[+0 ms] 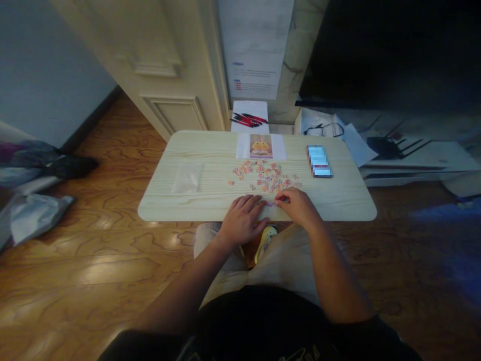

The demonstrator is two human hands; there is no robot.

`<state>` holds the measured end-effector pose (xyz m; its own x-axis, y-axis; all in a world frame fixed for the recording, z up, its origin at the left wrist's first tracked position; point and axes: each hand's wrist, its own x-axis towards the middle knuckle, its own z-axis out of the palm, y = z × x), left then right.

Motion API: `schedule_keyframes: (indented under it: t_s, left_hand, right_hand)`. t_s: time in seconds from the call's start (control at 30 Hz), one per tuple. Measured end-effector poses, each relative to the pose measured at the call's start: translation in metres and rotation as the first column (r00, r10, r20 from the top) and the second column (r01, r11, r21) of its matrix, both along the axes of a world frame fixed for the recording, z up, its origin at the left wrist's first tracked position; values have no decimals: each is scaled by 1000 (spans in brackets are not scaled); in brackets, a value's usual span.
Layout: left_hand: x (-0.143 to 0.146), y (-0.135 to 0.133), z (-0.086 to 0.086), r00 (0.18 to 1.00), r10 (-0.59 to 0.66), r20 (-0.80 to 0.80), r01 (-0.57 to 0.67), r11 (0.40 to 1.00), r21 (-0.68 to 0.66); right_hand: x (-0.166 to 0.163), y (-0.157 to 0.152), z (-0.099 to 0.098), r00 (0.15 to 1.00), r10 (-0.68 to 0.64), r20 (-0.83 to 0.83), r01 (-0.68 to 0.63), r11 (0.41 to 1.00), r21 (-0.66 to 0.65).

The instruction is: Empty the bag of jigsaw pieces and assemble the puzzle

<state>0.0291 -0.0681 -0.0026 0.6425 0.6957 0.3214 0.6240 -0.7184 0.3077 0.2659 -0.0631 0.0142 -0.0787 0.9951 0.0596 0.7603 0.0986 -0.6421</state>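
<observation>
The left hand lay flat, maybe to keep purple pieces still; the right hand curled beside them; whether it pinched one, I couldn't tell.

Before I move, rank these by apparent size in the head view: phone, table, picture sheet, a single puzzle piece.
Table
Picture sheet
Phone
Single puzzle piece, by far the smallest
</observation>
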Motion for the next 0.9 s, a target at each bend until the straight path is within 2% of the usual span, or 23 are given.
schedule_keyframes:
  t_s: [0.17,0.3,0.4,0.5,0.6,0.7,0.9]
  left_hand:
    - [-1,-4,-2,1000,-13,-9,13,1000,1]
    - [-6,-6,-4,999,31,12,-31,999,-10]
    - [-15,-5,-4,999,40,27,-39,999,-24]
    - [-20,-4,-4,999,28,33,-27,999,-36]
    - [-20,-3,-4,998,37,49,-35,998,-44]
    - [-17,-3,-5,996,58,73,-55,998,-41]
    - [-12,-3,-7,994,12,104,-6,998,-57]
  right_hand:
    - [-8,41,6,988,-75,136,57,990,131]
    - [-21,69,1,958,-56,283,26,994,108]
    - [-25,79,-5,950,-54,309,28,996,90]
    - [-24,83,-2,964,-59,261,32,994,108]
    - [-17,74,7,987,-75,140,63,994,93]
    - [-4,48,15,993,-117,21,117,993,19]
    - [15,-9,6,995,-78,-58,69,988,-136]
